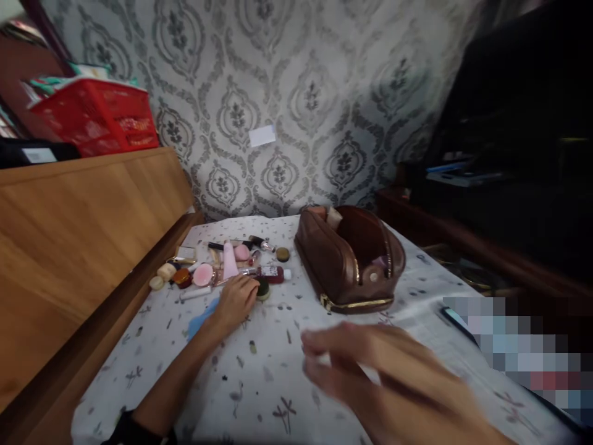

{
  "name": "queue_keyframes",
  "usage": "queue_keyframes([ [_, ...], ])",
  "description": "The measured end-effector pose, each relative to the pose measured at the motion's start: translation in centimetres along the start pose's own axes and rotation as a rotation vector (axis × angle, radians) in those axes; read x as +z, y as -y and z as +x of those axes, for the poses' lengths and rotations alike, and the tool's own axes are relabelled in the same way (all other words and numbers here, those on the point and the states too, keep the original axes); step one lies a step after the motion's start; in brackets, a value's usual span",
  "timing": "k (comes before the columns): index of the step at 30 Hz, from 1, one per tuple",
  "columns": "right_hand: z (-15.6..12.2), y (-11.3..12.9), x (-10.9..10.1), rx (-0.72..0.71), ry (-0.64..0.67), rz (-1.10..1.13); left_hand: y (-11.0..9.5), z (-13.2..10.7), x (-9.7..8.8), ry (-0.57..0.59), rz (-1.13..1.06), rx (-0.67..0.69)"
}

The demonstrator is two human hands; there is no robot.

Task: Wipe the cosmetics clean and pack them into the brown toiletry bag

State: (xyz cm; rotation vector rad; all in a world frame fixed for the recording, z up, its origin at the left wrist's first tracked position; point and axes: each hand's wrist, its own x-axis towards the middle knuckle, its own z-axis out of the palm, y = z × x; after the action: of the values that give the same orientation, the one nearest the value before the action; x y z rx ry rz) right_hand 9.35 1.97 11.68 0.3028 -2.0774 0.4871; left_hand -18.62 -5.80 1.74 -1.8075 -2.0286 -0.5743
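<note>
My left hand (pixel 237 300) is among the small cosmetics on the left of the cloth, its fingers curled at the side of a small dark-lidded jar (pixel 262 288). A pink tube (pixel 230 261), a pink round compact (pixel 202 275) and a dark red bottle with a white cap (pixel 273 274) lie just beyond it. Beneath my left wrist a light blue item (pixel 200 318) shows in part. Blurred by motion, my right hand (pixel 365 364) hovers nearer to me with fingers apart and nothing visible between them. Beyond it stands a brown toiletry bag (pixel 338 272), unzipped, with a few items inside.
A white patterned cloth (pixel 259 389) covers the surface. Along the left runs a wooden board (pixel 92 216), with a red basket (pixel 115 117) above it. Papered wall closes off the back. At right lies a phone-like device (pixel 456 321), its screen pixelated, beside dark furniture.
</note>
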Motion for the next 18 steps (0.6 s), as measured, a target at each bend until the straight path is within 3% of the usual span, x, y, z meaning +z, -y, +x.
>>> queue_keyframes([
  [3, -0.3, -3.8, 4.1, 0.04, 0.066, 0.061, 0.7, -0.8, 0.0, -0.057, 0.003, -0.041],
  [6, -1.6, -8.2, 8.7, 0.27, 0.136, 0.104, 1.6, -1.4, 0.2, -0.124, 0.025, -0.104],
  [9, -3.0, -12.0, 12.3, 0.415, 0.157, 0.024, 2.8, -1.8, 0.7, -0.196, 0.076, -0.206],
  [13, -3.7, -15.3, 14.7, 0.552, 0.187, -0.194, 4.4, -2.3, 1.5, -0.244, 0.129, -0.36],
  [18, -4.4, -16.5, 15.7, 0.605, 0.251, -0.31, 5.4, -2.5, 2.4, -0.183, 0.132, -0.39],
])
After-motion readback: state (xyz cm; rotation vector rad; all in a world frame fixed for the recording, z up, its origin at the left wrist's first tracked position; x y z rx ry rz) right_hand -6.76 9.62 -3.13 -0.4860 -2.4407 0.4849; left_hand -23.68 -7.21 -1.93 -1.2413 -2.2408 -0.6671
